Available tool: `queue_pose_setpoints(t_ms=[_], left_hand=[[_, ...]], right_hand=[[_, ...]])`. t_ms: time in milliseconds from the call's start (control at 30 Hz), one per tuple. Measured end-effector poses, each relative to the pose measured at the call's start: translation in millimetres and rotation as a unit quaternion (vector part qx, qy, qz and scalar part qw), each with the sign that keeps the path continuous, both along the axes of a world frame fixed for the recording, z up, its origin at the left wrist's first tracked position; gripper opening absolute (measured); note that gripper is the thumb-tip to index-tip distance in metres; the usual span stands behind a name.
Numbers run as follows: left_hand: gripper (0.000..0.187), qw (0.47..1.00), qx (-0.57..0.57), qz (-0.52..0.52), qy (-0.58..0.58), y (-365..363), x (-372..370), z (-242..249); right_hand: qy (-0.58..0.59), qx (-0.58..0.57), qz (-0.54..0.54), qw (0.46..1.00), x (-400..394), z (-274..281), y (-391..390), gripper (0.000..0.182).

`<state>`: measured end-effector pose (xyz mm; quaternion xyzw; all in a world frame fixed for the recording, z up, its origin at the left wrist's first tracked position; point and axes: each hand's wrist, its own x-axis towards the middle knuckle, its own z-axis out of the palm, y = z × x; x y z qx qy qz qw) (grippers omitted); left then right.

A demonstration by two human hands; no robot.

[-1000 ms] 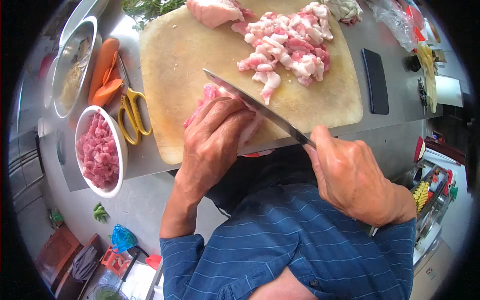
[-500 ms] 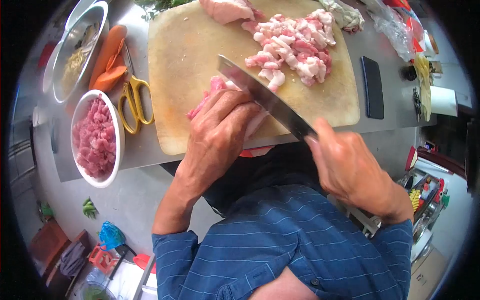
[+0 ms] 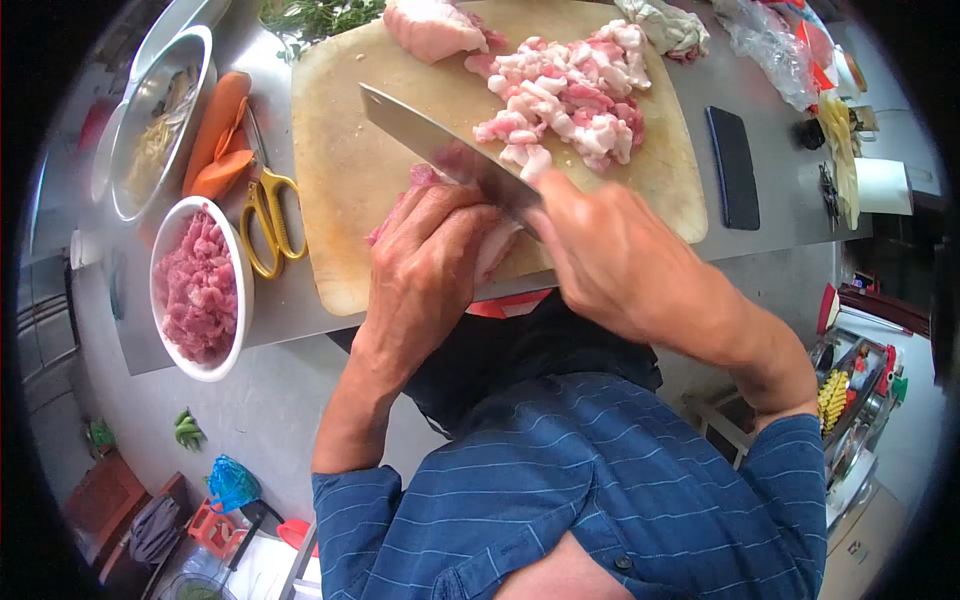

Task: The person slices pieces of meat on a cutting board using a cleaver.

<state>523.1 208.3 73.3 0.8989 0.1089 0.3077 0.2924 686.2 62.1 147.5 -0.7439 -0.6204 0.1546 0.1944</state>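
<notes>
My left hand (image 3: pixel 425 255) presses a piece of raw pork (image 3: pixel 497 248) onto the wooden cutting board (image 3: pixel 335 170), fingers curled over it. Part of the meat is hidden under the hand. Closed around the handle of a kitchen knife (image 3: pixel 430 130) is my right hand (image 3: pixel 620 250). The broad blade points up and left, just beyond the left fingers, and lies against or over the far side of the meat. A pile of chopped fatty pork (image 3: pixel 575 95) sits at the board's upper right. One larger chunk of pork (image 3: pixel 432 28) rests at its far edge.
Left of the board are yellow-handled scissors (image 3: pixel 263 225), carrots (image 3: pixel 217 130), a white bowl of cut meat (image 3: pixel 246 300) and a metal bowl (image 3: pixel 205 60) with shredded food. A phone (image 3: pixel 733 168) lies to the right. Green herbs (image 3: pixel 315 14) and a crumpled cloth (image 3: pixel 672 28) are behind.
My right hand has moved left and slightly up, carrying the knife across the meat, so its tip reaches farther left. My left hand keeps its hold with little movement.
</notes>
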Motion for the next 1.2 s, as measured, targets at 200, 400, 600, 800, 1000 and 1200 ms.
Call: queue_pose_setpoints(t_ms=[200, 400, 600, 800, 1000, 1200], left_hand=[[0.018, 1.000, 0.010, 0.002, -0.011, 1.0, 1.0, -5.7], [0.017, 1.000, -0.002, -0.010, -0.008, -0.7, 0.0, 1.4], [0.016, 1.000, -0.011, -0.005, -0.005, -1.4, -0.3, 1.2], [0.015, 1.000, 0.008, 0.011, -0.008, 1.7, -0.2, -3.1], [0.017, 0.999, 0.009, 0.031, -0.010, -2.9, -2.1, -4.7], [0.020, 0.998, 0.010, 0.044, -0.035, -3.3, -3.2, -10.1]], right_hand=[[0.055, -0.237, -0.055, 0.968, -1.3, 41.3, -30.7, 0.020], [-0.037, -0.013, 0.009, 0.999, -5.1, 1.1, 2.7, 0.019], [-0.026, 0.012, 0.000, 1.000, -3.0, -4.7, 12.7, 0.031], [-0.016, -0.088, -0.033, 0.995, 25.0, 16.2, -18.5, 0.022], [0.013, 0.067, -0.112, 0.991, 28.0, 26.2, -14.6, 0.020], [0.033, -0.058, -0.024, 0.997, 11.5, 13.6, -6.3, 0.016]])
